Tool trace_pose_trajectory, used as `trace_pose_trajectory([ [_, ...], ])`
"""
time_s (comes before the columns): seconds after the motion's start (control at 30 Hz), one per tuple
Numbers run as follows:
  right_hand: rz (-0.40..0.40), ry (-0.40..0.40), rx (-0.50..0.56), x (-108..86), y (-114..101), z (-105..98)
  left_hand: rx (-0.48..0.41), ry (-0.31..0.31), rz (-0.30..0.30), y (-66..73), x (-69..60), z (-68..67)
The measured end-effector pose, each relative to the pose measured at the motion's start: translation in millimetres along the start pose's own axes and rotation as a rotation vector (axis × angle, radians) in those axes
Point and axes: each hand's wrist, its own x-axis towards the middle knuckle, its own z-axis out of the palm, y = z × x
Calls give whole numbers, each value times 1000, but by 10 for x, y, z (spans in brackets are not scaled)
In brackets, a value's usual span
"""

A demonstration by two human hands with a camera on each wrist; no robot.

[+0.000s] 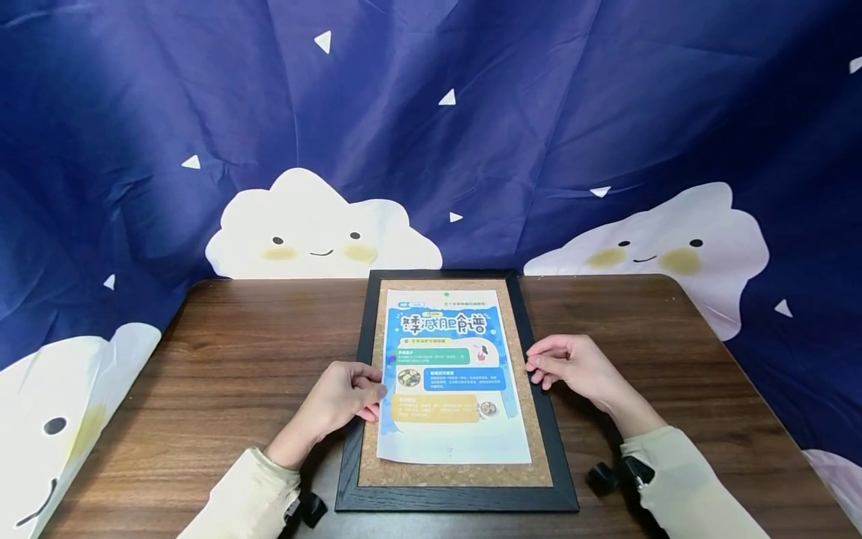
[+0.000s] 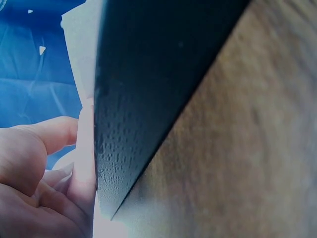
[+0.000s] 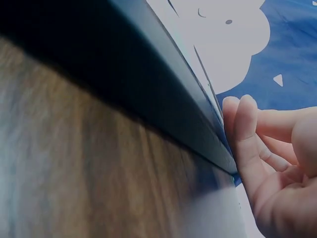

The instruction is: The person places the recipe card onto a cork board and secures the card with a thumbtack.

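Note:
A printed poster (image 1: 450,434) with blue, green and yellow panels lies on a cork board (image 1: 458,474) in a black frame (image 1: 458,499). A small green dot, seemingly a pin (image 1: 447,295), shows at its top edge; a purple one (image 1: 393,358) sits near its left edge. My left hand (image 1: 342,397) reaches over the frame's left side and pinches the poster's left edge between thumb and fingers. On the other side, my right hand (image 1: 572,369) rests its fingertips at the frame's right side, apart from the poster; nothing shows between them. In the left wrist view the poster (image 2: 81,54) stands slightly raised.
The framed board lies on a brown wooden table (image 1: 256,337). A dark blue cloth (image 1: 377,135) with white clouds and triangles hangs behind and at the sides. Black straps with devices (image 1: 609,477) are on both wrists.

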Motion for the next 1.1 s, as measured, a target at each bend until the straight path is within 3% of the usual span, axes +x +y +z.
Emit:
trace_pose_trajectory([
  [0.3,-24,-66,33,85,-40,99,-3,5,0,-5,-1,-1],
  [1.1,97,-99,11,309,-197,295,-9,2,3,-9,6,1],
])
